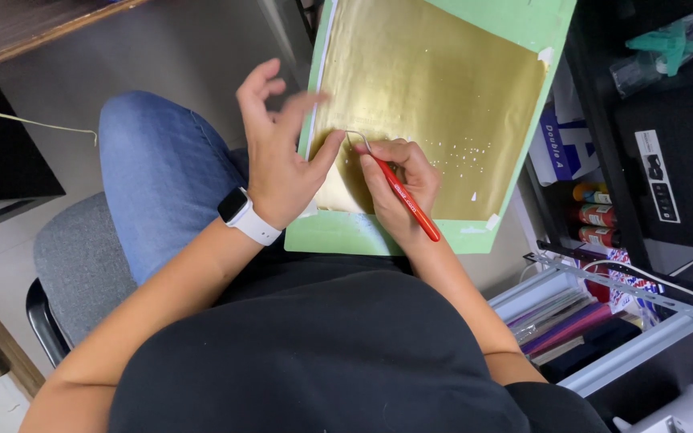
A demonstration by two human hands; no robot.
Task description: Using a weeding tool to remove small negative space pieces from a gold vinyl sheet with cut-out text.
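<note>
Head view: right hand [399,188] closed around red-handled hook tool [405,196], tip on gold sheet [435,88]; sheet on green mat [515,20] over lap. Left hand [278,156] open, thumb pressing sheet.

gold sheet [435,88]: glossy foil | green mat [523,20]: matt | hook tool [407,200]: red plastic handle, metal tip

Head camera, looking steeply down (close in), over lap and green mat [523,20]
</note>
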